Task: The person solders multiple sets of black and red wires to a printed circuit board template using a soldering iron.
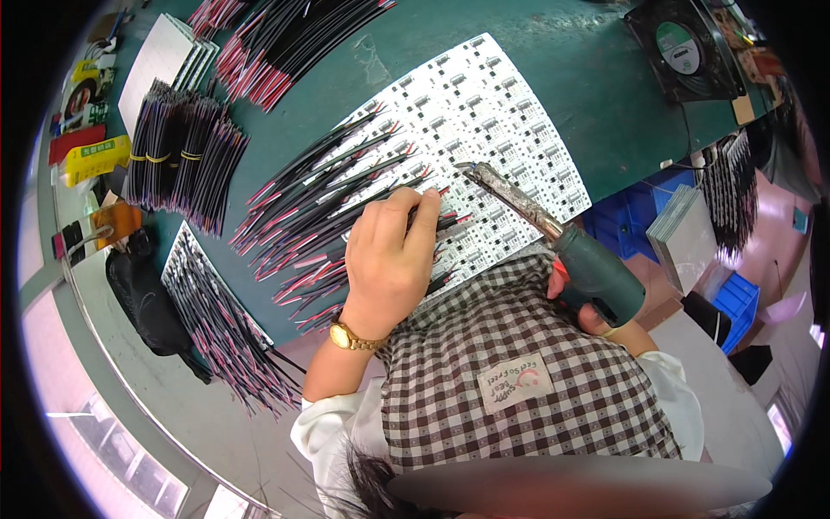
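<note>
Checked apron [519, 333] lies below the circuit panel [519, 130]. Over that panel, left hand [391, 251] pinches wire [444, 190], seemingly steadying it; right hand [593, 321] grasps soldering iron [566, 244].

White board [510, 130], red-and-black wires [316, 192]

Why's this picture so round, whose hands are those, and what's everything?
A wide fisheye camera on someone's head looks down, so straight edges bend. There's no robot, just that person's bare hands. The right hand holds a green-handled tool with a metal tip. The left hand is at black and red wires; I can't tell whether it pinches one. Those wires lie across a white sheet of little circuit boards on a green table. Wire bundles and a black fan are there too.
</note>
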### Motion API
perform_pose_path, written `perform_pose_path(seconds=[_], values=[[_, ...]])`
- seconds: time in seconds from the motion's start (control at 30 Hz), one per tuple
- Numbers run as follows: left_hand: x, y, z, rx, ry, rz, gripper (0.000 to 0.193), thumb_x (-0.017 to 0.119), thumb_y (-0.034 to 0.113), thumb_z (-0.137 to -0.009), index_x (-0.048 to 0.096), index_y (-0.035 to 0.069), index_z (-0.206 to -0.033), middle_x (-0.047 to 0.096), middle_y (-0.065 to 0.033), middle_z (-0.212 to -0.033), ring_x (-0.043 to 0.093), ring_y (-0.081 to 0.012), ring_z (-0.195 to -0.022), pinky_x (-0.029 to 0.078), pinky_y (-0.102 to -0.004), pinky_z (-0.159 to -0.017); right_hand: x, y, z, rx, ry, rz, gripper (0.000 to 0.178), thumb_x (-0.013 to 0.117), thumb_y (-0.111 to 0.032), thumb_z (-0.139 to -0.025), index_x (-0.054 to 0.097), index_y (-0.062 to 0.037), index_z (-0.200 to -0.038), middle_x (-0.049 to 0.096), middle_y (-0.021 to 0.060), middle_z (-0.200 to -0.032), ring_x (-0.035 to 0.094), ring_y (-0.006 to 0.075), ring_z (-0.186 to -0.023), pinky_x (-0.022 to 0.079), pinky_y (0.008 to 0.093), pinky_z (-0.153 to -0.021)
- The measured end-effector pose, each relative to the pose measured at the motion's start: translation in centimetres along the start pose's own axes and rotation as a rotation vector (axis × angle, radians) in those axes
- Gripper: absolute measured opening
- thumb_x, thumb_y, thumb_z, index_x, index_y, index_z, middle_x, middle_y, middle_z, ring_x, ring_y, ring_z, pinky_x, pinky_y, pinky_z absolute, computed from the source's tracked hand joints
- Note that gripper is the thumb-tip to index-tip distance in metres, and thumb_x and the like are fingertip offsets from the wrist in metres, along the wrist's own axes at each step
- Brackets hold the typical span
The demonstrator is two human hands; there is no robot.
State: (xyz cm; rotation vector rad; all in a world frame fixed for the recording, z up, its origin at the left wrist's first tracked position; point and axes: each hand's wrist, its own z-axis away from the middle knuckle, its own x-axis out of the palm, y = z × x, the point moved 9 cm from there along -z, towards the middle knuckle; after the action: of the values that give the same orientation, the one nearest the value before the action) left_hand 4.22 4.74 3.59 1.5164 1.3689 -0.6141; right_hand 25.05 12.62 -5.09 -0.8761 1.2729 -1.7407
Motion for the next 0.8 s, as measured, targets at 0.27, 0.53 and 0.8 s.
perform_pose_path(seconds=[0.27,0.53,0.8], values=[[-0.7,-0.9,0.0,-0.056,0.005,0.058,0.032,0.062,-0.006,-0.069,0.067,0.003,-0.099,0.058,-0.0073,-0.085,0.056,-0.0221,-0.071,0.047,-0.0314,-0.059,0.1,-0.4,-0.3,0.017,0.001,0.022,0.076,0.059,-0.07,-0.078,0.052,-0.0009,-0.109,0.053,0.0035,-0.085,0.051,0.0129,-0.075,0.04,0.0256,-0.066],[0.8,-3.8,-0.2,-0.514,-0.277,0.523,0.022,0.062,-0.009,-0.068,0.058,0.003,-0.086,0.059,-0.0117,-0.078,0.061,-0.0287,-0.067,0.049,-0.0341,-0.059,0.2,-0.9,-0.3,0.031,-0.009,0.003,0.078,0.06,-0.069,-0.078,0.05,-0.0012,-0.115,0.054,0.0042,-0.087,0.053,0.0135,-0.077,0.042,0.0264,-0.068],[0.9,-2.1,-0.8,-0.183,-0.247,0.201,0.023,0.065,-0.003,-0.069,0.063,0.008,-0.088,0.056,-0.0049,-0.08,0.059,-0.0196,-0.062,0.046,-0.0284,-0.054,0.2,0.6,0.3,-0.053,-0.043,-0.048,0.078,0.062,-0.061,-0.081,0.046,0.0006,-0.125,0.055,0.0063,-0.091,0.054,0.0157,-0.08,0.045,0.0304,-0.073]])
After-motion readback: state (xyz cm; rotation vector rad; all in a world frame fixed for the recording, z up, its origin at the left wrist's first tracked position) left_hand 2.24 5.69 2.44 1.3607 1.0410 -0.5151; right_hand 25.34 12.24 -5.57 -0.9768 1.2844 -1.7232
